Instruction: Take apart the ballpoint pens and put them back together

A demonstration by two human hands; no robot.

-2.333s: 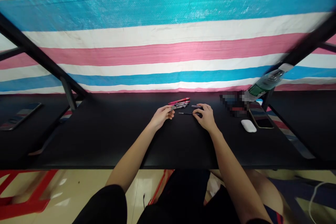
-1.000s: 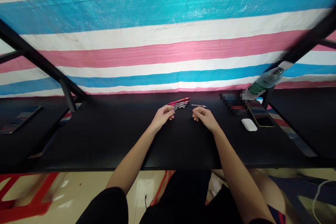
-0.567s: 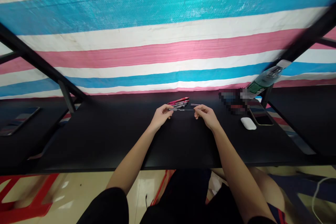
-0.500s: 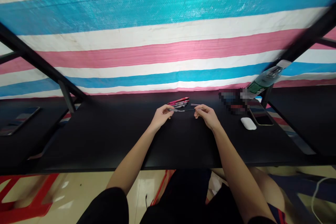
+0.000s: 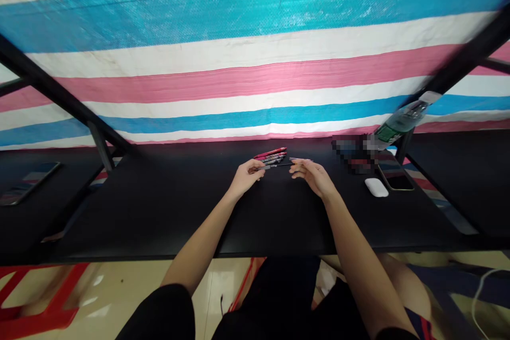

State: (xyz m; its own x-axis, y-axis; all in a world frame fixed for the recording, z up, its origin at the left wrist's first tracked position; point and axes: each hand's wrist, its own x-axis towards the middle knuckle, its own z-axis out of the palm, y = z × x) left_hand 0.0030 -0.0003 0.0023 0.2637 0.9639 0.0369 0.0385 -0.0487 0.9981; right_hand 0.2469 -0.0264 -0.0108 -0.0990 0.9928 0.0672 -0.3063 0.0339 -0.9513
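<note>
Pinched between the fingers of my left hand [image 5: 247, 176] is a grey pen part [image 5: 270, 167], pointing right, with a thin dark refill [image 5: 283, 164] extending from it. The refill's right end reaches the fingertips of my right hand [image 5: 311, 174]; its fingers are slightly spread, and whether they grip the refill is unclear. Behind the right fingertips a thin pinkish pen part [image 5: 299, 159] lies on the black table [image 5: 159, 202]. Several red and grey pens [image 5: 271, 155] lie side by side just behind the gap between my hands.
At the right are a white case [image 5: 376, 187], a phone [image 5: 397, 176], a clear bottle [image 5: 402, 123] and blurred-out items. Another phone [image 5: 30, 183] lies far left. Striped sheeting [image 5: 255, 79] hangs behind, between black slanted bars [image 5: 59, 95].
My right hand has shifted slightly left along the refill, and its fingers have loosened and spread. The left hand and the pen part have barely moved.
</note>
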